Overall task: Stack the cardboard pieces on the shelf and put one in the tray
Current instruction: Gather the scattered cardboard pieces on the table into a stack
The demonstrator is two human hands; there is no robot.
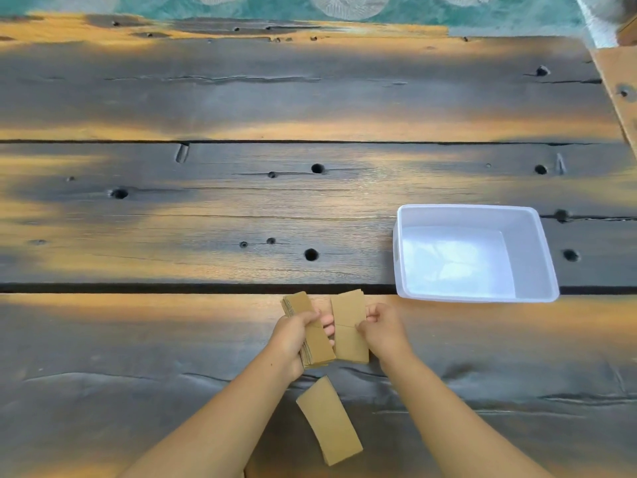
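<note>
**Thin card, pinched at the edges**

Though the card pieces looked stiff enough to keep their curved outline, they were thin and surely very light, so a loose grip would likely have let them slide over one another. The stack [310, 334] stood on the wooden shelf [206, 219] near the front, tilted and fanned a little at its far end, with the left hand [295, 331] closed around its left side, thumb on top and fingertips showing past the right edge. Just beside it on the right, a second bunch of pieces [350, 326] was pinched at its right edge by the right hand [381, 326], thumb and fingers shut on the card. The two bunches were touching or nearly so; which could not be told.

A single piece [329, 420] lay flat and loose nearer the person, apart from both hands. Lying flush on the wood, it would probably be best taken by sliding a fingertip under a short end or pinching across its narrow width.

The white tray [410, 257] sat to the right and a little farther off, with nothing in it. Its smooth floor looked slippery, so a dropped piece might skid.
</note>
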